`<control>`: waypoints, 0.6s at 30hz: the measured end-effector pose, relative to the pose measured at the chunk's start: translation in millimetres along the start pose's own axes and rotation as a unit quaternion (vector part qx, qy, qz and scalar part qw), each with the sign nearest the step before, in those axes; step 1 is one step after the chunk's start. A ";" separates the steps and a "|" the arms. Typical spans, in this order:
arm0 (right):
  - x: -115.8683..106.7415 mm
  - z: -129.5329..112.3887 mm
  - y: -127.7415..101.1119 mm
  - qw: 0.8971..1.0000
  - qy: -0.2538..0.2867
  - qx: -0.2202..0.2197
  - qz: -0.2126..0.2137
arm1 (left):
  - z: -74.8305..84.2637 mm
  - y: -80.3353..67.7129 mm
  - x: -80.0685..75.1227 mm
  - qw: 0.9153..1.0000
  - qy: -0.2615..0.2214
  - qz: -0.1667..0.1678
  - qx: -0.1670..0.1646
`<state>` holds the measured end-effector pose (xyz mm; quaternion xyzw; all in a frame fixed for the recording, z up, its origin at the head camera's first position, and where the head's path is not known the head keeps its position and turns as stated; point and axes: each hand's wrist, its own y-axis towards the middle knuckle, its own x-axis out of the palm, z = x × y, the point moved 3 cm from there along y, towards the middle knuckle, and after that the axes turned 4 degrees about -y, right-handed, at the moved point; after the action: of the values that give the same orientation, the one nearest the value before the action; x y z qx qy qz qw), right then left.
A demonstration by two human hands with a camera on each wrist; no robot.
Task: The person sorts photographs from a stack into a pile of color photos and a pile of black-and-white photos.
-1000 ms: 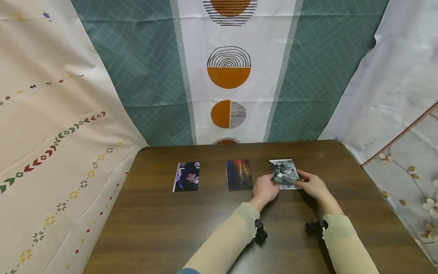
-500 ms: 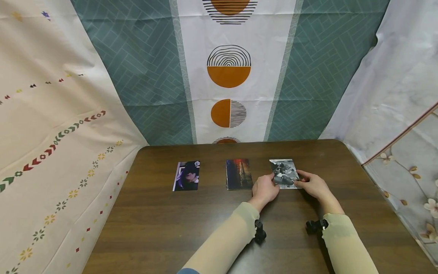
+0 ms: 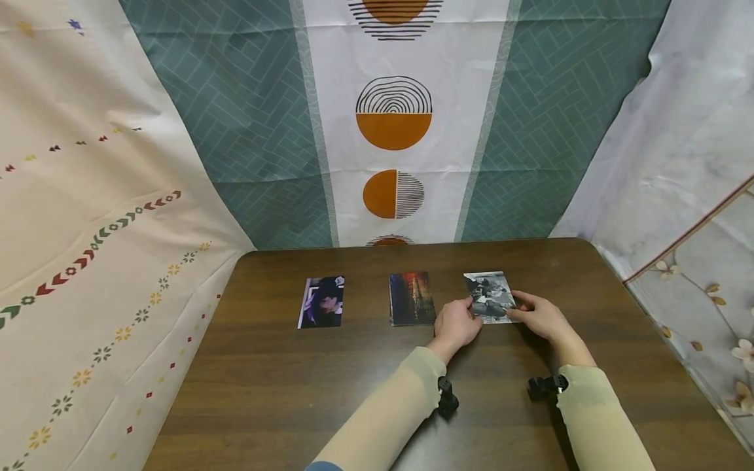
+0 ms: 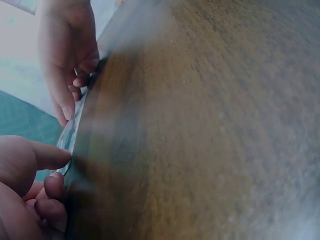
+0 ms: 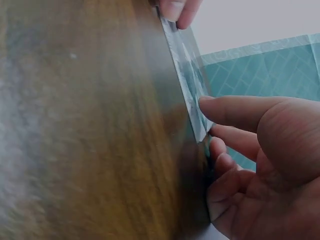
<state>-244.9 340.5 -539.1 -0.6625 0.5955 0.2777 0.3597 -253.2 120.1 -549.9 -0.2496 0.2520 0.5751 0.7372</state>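
A black-and-white photo print (image 3: 488,293) lies at the right of the row on the brown table (image 3: 353,392). My left hand (image 3: 457,324) pinches its lower left edge. At the opposite edge, my right hand (image 3: 543,320) grips the print, its thumb over the top face in the right wrist view, where the print (image 5: 186,75) appears as a thin glossy sheet. In the left wrist view, the fingers (image 4: 52,155) of my left hand meet the print's near edge. The outer fingers of both hands are curled under toward the tabletop.
A dark print with orange and red lights (image 3: 412,299) lies left of my left hand, seemingly with another sheet beneath it. Farther left is a purple-toned print (image 3: 321,302). Fabric hangings (image 3: 265,131) enclose the table's back and sides. Small black cameras (image 3: 448,398) sit at both wrists.
Both hands keep their hold on the black-and-white print, which stays in place. The head view shifts very slightly; nothing else visibly moves.
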 end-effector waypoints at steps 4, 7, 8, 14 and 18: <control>-3.5 -7.6 -3.2 1.000 0.015 0.014 -0.017 | 0.9 -2.5 -5.4 0.999 -0.029 -0.026 0.003; -3.4 -9.9 -4.8 0.999 0.029 0.033 -0.023 | -0.6 -5.6 -11.3 0.997 -0.058 -0.041 0.010; -3.4 -10.5 -5.5 0.999 0.030 0.037 -0.023 | -1.1 -6.3 -13.4 0.997 -0.066 -0.042 0.014; -3.1 -12.4 -7.1 0.998 0.043 0.049 -0.017 | -7.6 -9.0 -25.2 0.994 -0.098 -0.036 0.026; -2.5 -14.2 -8.4 0.997 0.044 0.056 0.000 | -9.6 -13.2 -31.8 0.992 -0.110 -0.035 0.045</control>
<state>-237.7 330.8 -527.6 -0.6530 0.6251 0.2147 0.3699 -247.9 88.0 -535.1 -0.1603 0.1863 0.5611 0.7904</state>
